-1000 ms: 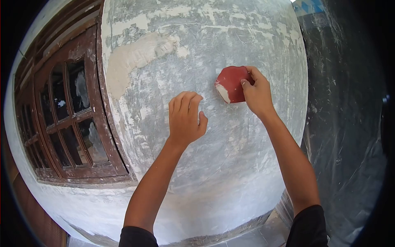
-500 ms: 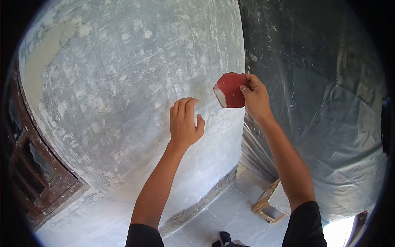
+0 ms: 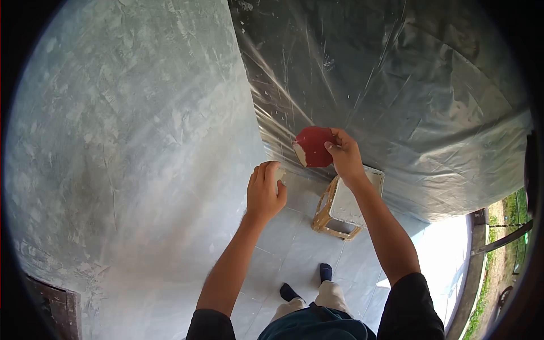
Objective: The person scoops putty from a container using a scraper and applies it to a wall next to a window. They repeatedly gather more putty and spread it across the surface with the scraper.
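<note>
A red flat scraper (image 3: 315,146), smeared with pale filler along its left edge, is gripped by my right hand (image 3: 346,156), thumb on its face. To the left of it, my left hand (image 3: 265,191) is raised with curved fingers and the thumb apart, holding nothing. Behind the left hand stands the patchy grey-white wall (image 3: 141,141). The scraper hangs in front of dark plastic sheeting (image 3: 396,102), apart from the wall.
A stool (image 3: 345,204) with a pale top and yellowish legs stands on the tiled floor (image 3: 294,226) below my right hand. My feet in dark socks (image 3: 290,292) are on the tiles. A brown wooden frame (image 3: 59,309) shows at lower left; greenery lies outside at right.
The view has swung right and down, bringing in more sheeting, floor, my legs and the outdoors. Both hands now appear lower, and the red scraper is still in my right hand.
</note>
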{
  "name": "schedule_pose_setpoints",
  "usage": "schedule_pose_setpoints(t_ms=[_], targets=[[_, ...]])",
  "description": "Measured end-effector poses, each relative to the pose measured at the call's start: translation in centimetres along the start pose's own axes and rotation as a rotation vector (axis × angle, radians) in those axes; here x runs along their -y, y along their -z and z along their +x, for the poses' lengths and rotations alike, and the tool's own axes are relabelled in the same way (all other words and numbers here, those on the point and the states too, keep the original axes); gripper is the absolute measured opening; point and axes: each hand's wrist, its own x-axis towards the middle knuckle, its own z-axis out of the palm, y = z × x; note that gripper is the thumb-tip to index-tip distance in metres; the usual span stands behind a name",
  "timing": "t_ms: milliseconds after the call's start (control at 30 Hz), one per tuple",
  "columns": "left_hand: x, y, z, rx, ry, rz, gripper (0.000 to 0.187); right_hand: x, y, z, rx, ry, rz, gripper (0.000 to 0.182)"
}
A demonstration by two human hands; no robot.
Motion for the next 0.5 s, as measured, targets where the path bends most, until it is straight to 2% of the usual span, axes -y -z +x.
schedule_pose_setpoints(t_ms=[167,300,333,500], targets=[[-1.7,-8.8,-4.6,0.161,0.13,-0.102,0.047,-9.1,6.9,-1.2,-0.019,-0.124,-0.051,0.029],[-3.3,-15.0,-7.2,0.304,0.25,-0.163,0.048,-15.7,11.9,-2.2,-0.046,-0.18,-0.208,0.03],[-3.6,-16.5,-8.0,0.326,0.257,-0.171,0.048,-17.0,12.8,-2.6,-0.034,-0.156,-0.256,0.031],[-5.4,-22.4,-10.9,0.399,0.327,-0.21,0.047,-20.4,16.6,-4.6,-0.032,-0.295,-0.364,0.031]])
